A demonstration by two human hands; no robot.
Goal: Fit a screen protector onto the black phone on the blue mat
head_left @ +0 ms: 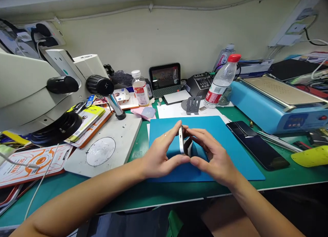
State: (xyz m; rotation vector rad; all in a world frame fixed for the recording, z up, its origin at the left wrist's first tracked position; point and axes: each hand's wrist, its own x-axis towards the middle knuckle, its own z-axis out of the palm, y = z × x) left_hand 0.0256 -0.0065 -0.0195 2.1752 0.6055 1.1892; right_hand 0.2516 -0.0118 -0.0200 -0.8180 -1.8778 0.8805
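A smartphone (181, 139) is held on its side above the blue mat (164, 173), its light metal end with the charging port facing me. Its dark, glossy face is turned to the right and partly hidden by fingers. My left hand (160, 153) grips it from the left, with the thumb low and the fingers at the upper edge. From the right, my right hand (214, 155) curves round it, fingertips at the top and thumb at the lower edge, close to the left thumb.
A microscope (28, 90) and its base (128, 127) stand on the left. A dark phone-sized panel (258, 144) and a blue heating plate machine (271, 110) lie to the right. Behind the mat are a red-capped bottle (222, 81), a metal stand (193, 105) and a small screen (165, 76).
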